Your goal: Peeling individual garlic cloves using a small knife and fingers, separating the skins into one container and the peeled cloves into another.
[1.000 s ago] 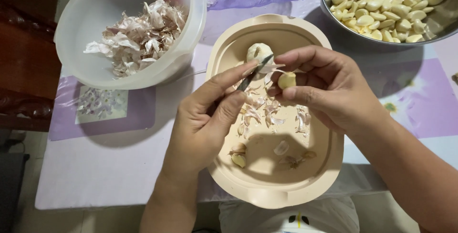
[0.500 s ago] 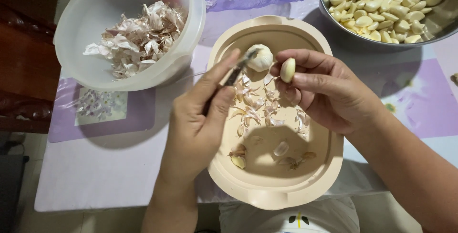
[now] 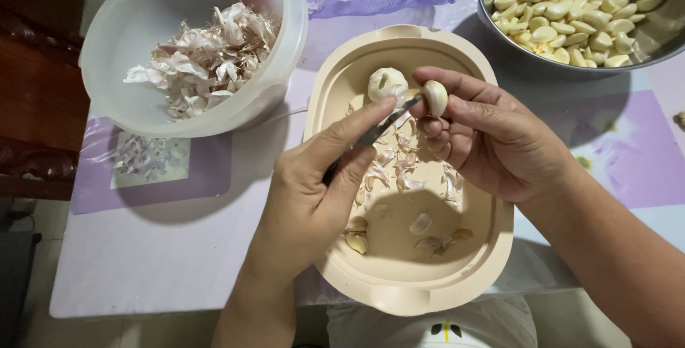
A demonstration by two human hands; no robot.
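the right hand (image 3: 499, 141) pinched a clove (image 3: 435, 97) upright at its fingertips, over the tray (image 3: 399, 287). the left hand (image 3: 321, 191) gripped a knife (image 3: 371, 136), tip angled up-right, touching the clove's lower left side.

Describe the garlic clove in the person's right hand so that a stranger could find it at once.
Start at the beige tray in the middle of the table. Above its upper edge, the right hand pinches one pale clove in its fingertips, beside the knife. Unlike the cloves piled in the metal bowl, it is held alone in the air.
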